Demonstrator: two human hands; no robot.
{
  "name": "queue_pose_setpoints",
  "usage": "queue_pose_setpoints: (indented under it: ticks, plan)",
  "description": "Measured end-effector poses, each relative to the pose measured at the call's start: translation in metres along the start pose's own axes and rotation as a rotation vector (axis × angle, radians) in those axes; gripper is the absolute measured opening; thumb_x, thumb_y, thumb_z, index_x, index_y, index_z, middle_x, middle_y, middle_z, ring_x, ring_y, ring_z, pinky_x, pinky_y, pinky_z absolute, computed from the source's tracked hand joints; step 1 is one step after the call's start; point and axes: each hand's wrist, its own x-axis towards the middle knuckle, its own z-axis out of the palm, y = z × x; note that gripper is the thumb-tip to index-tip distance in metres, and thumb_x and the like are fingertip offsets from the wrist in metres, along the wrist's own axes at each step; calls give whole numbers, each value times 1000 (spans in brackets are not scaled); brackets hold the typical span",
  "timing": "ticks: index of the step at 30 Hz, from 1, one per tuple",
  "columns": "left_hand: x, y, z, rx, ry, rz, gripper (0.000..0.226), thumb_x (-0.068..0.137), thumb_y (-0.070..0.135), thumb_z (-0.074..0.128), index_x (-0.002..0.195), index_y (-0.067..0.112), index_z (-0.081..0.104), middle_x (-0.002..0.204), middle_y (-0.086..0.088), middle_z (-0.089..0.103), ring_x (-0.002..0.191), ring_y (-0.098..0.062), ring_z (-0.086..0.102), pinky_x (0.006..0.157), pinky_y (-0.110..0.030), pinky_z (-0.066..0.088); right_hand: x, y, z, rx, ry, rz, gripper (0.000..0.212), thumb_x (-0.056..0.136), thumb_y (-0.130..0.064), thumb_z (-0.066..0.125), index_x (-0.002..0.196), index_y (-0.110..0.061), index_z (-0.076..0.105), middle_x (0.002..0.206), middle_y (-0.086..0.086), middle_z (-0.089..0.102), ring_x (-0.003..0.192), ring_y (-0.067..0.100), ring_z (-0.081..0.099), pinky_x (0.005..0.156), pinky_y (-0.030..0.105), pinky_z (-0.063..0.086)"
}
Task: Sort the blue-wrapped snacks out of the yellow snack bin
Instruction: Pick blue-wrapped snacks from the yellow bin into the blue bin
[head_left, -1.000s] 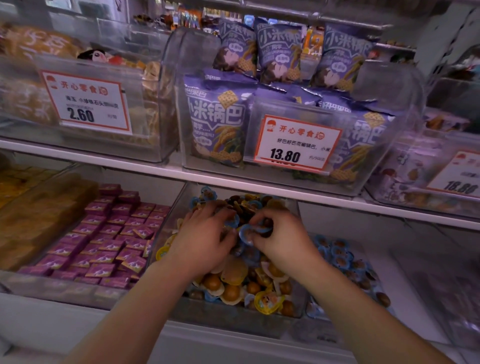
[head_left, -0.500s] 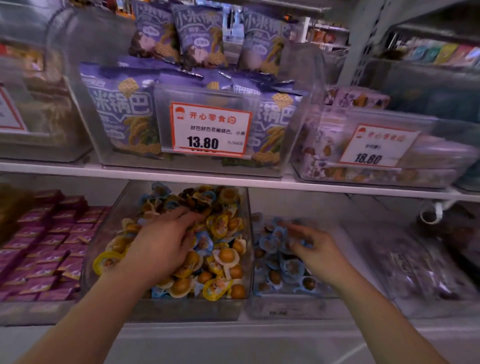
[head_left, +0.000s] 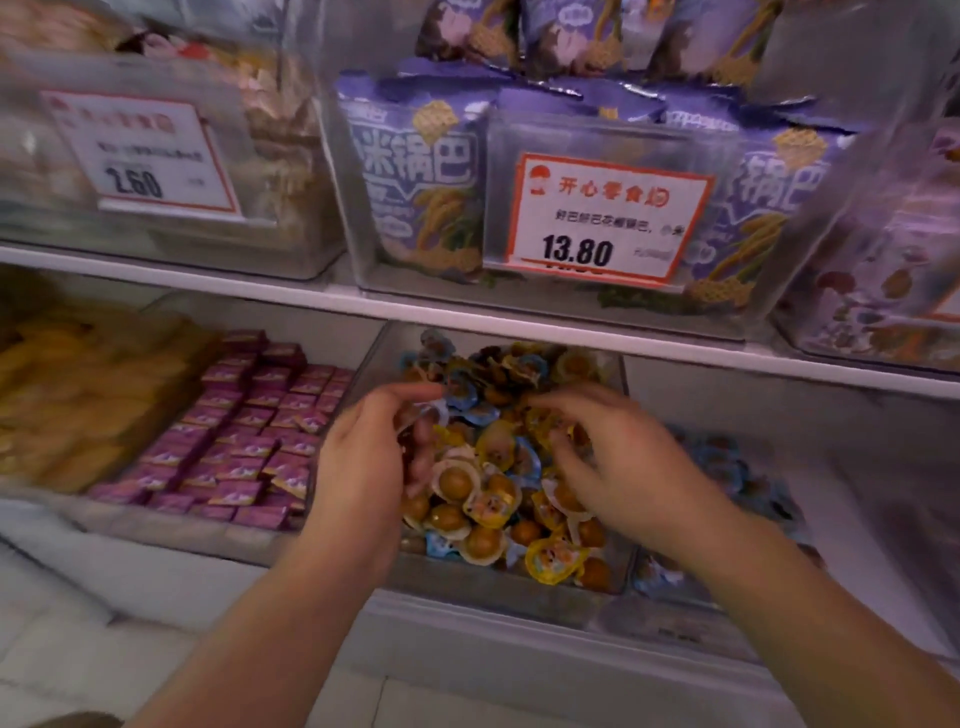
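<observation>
Shop shelf, clear bins. The right hand (head_left: 618, 457) is back from the blue bin (head_left: 727, 467) at 3 o'clock, fingers loosely curled, seemingly empty, over the yellow bin (head_left: 498, 587). Left hand (head_left: 363, 467) pinches what's probably a blue snack (head_left: 462, 397) at 12; more remain.

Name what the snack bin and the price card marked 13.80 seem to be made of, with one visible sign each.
Snack bin: probably clear, glossy hard plastic; the snacks show through its walls. Price card: apparently matte white paper or card, printed with a red border and black figures.
</observation>
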Motion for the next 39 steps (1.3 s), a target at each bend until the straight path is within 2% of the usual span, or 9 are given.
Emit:
queue_pose_setpoints:
  ticks: [4, 8, 12, 18, 23, 28, 31, 35, 39]
  plan:
    - [-12, 7, -25, -191, -59, -130, 27, 97, 29, 51, 85, 16, 71, 61, 2, 40, 45, -12, 32, 39, -25, 24, 54, -15, 25, 75, -159, 70, 39, 97, -27, 53, 135, -30, 55, 95, -7, 66, 83, 12, 65, 62, 12, 44]
    - [-19, 4, -47, -249, -81, -155, 15, 94, 19, 58, 98, 12, 71, 66, 0, 47, 49, -12, 38, 41, -26, 27, 98, -22, 62, -25, -369, 49, 54, 90, -40, 59, 141, -25, 47, 136, 6, 54, 124, 26, 52, 95, 29, 44]
    - [-18, 5, -59, -320, -113, -184, 17, 91, 14, 59, 98, 11, 75, 69, -2, 55, 50, -14, 43, 42, -26, 32, 114, -19, 74, 49, -433, 63, 70, 79, -47, 65, 143, -35, 40, 142, 0, 52, 129, 21, 50, 99, 26, 38]
    - [-11, 9, -53, -242, -210, -136, 17, 93, 18, 59, 95, 19, 76, 72, -1, 60, 53, -15, 48, 47, -29, 33, 98, -23, 82, 79, -201, 32, 54, 77, -56, 67, 125, -32, 61, 115, -15, 60, 103, -4, 53, 82, 12, 42]
    - [-2, 9, -54, -131, -172, -124, 21, 98, 20, 55, 95, 21, 76, 71, -2, 63, 52, -17, 47, 45, -28, 33, 93, -13, 74, 115, -227, 158, 45, 82, -28, 78, 125, -27, 66, 124, -6, 66, 113, 12, 60, 97, 29, 47]
    - [0, 7, -34, -139, -197, -127, 20, 100, 17, 53, 101, 16, 73, 69, 0, 61, 47, -13, 45, 39, -24, 32, 86, 0, 61, 354, -85, 425, 29, 92, -26, 68, 120, -32, 65, 121, -7, 66, 109, 15, 63, 97, 34, 51]
    - [2, 7, -22, -96, -204, -103, 19, 100, 16, 52, 103, 14, 70, 65, 5, 62, 47, -11, 47, 39, -22, 33, 77, -2, 53, 686, 18, 582, 32, 95, -6, 60, 123, -21, 67, 113, 4, 71, 93, 20, 71, 77, 37, 59]
    - [3, 3, -21, -22, -138, -65, 19, 101, 20, 51, 104, 21, 70, 71, 4, 66, 51, -10, 54, 46, -23, 43, 63, -14, 32, 1034, 42, 722, 30, 101, -5, 47, 127, 2, 60, 84, 8, 64, 68, 14, 61, 44, 16, 45]
    - [4, -12, -21, 266, -123, 262, 26, 99, 42, 50, 125, 38, 54, 106, 14, 68, 93, 0, 65, 82, -24, 53, 41, -41, 22, 1402, -48, 834, 29, 94, -21, 54, 110, 1, 64, 84, 13, 54, 68, 18, 49, 33, 18, 38]
